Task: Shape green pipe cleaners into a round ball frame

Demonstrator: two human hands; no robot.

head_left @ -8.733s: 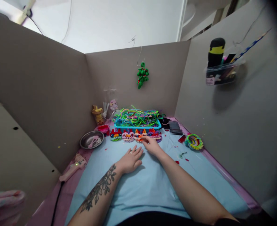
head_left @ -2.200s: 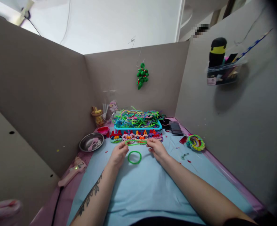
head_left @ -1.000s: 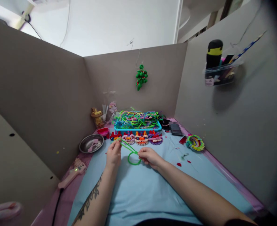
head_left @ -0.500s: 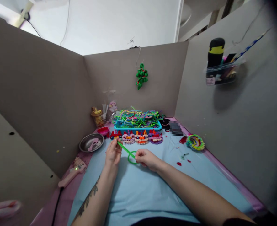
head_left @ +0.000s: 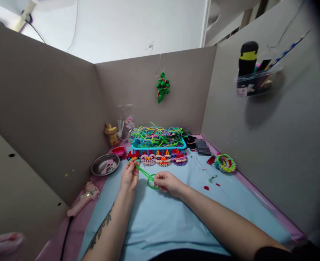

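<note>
A bright green pipe cleaner (head_left: 145, 172) stretches between my two hands above the blue cloth. My left hand (head_left: 129, 175) pinches its upper end between thumb and fingertips. Lower and to the right, my right hand (head_left: 167, 182) is closed on the other part, where the strand curls into a loop beside the fingers. Between the hands the green strand looks doubled. Just beyond my hands stands a row of fuzzy pipe-cleaner faces, among them an orange and white one (head_left: 163, 158) and a pink one (head_left: 148, 158).
A blue basket (head_left: 160, 148) of loose pipe cleaners stands at the back. On the left are a metal bowl (head_left: 98, 166) and a pink glue gun (head_left: 84, 200). A coiled bundle (head_left: 226, 163) and red scraps lie to the right. Grey panels (head_left: 154, 87) enclose three sides.
The green strand between my hands looked like one thick line and now shows two lines slightly apart. My right hand has shifted slightly left.
</note>
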